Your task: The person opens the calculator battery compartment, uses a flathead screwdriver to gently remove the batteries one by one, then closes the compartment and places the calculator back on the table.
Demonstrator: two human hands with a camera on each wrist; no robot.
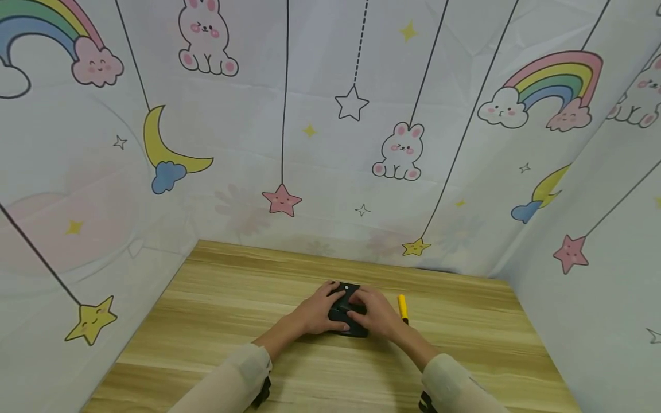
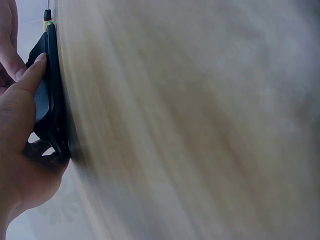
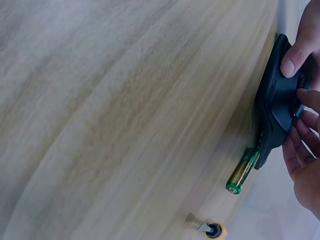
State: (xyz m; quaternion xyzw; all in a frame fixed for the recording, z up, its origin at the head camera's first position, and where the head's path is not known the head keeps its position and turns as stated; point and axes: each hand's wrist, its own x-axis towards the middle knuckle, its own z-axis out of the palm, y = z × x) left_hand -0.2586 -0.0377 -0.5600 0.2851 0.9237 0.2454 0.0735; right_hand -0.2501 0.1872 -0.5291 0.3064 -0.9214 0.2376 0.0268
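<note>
A black plastic device [image 1: 352, 329], its kind unclear, lies on the wooden table under both hands. My left hand [image 1: 315, 311] grips its left side, thumb along the near edge and fingers toward the far edge. From the right, my right hand [image 1: 381, 314] holds the middle of the device with bent thumb and fingers; these cover that part. In the right wrist view the device [image 3: 274, 107] shows its sloped side, and a green and gold battery [image 3: 242, 171] lies beside its end. The left wrist view shows the device's dark edge [image 2: 56, 95] beside the left thumb.
Right of the right hand lies a screwdriver with a yellow handle [image 1: 402, 305]; its metal tip [image 3: 202, 227] shows in the right wrist view. The wooden table [image 1: 232, 304] meets a white printed curtain [image 1: 330, 155] at the back and sides.
</note>
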